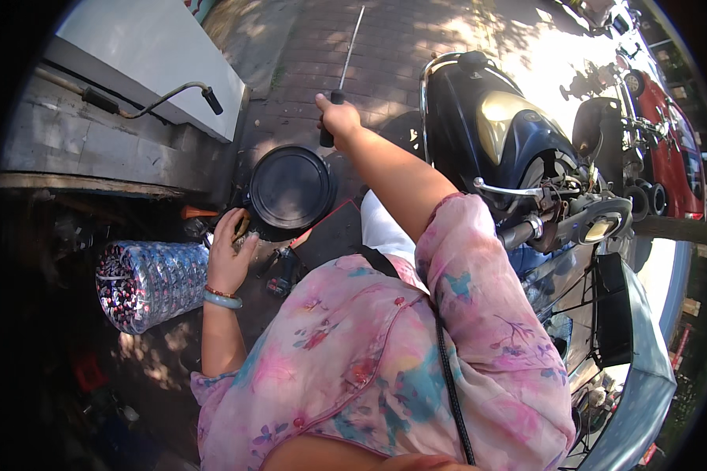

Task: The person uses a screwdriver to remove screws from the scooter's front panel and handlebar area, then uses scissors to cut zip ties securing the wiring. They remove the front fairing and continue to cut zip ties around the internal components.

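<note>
Stretched out ahead, my right hand (339, 120) grips the dark handle of a long screwdriver (350, 50), whose thin metal shaft points away from me. My left hand (231, 253), with a bracelet and a bangle at the wrist, is spread beside a yellowish ring-like item (243, 224); whether the fingers touch it, I cannot tell. Between and beyond the hands stands a round black basin (291, 187). A black power tool (280, 282) lies close to my body, near a dark flat board with a red edge (327, 235).
A scooter (495, 129) stands close on the right, its handlebar reaching towards my arm. Left are a white cabinet (153, 53), a crank handle (171, 97), an orange funnel-like item (199, 212) and a wrapped cylindrical bundle (159, 282). A red car (666, 147) is farther right.
</note>
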`<state>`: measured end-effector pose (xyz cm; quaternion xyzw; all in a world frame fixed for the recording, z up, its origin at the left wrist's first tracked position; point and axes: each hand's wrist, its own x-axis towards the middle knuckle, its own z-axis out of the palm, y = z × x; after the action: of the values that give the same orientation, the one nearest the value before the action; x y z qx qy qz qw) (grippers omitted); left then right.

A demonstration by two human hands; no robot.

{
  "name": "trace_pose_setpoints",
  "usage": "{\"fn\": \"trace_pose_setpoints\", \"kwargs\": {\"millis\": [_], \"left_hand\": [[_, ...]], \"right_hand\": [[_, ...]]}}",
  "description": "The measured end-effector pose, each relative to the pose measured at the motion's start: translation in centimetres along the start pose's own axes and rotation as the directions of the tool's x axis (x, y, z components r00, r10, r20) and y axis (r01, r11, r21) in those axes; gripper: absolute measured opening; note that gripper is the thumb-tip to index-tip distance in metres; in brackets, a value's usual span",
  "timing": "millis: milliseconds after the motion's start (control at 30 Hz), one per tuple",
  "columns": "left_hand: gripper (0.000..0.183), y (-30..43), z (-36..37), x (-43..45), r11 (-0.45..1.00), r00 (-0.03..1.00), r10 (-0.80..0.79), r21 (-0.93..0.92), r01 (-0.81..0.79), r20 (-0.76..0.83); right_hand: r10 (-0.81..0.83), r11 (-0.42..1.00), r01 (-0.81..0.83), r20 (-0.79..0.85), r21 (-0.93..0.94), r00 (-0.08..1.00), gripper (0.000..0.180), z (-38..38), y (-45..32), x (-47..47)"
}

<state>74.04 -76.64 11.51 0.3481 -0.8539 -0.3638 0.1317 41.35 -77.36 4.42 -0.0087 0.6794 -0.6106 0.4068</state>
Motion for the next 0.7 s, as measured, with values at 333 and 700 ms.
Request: {"fn": "trace_pose_setpoints", "kwargs": {"millis": [333,700], "left_hand": [[0.048,3.1,-1.7,17.3,0.983,0.999,0.033,0.18,-0.031,-0.012],[0.045,10.8,3.1,52.2,0.906,0.873,0.231,0.232,-0.354,0.429]], "right_hand": [[-0.358,0.722,-0.03,-0.41,-0.692,0.839,0.053,-20.8,-8.1,31.4],[-0.502,0.813,0.163,-0.532,-0.558,0.682,0.028,-29.3,-14.2,30.6]]}}
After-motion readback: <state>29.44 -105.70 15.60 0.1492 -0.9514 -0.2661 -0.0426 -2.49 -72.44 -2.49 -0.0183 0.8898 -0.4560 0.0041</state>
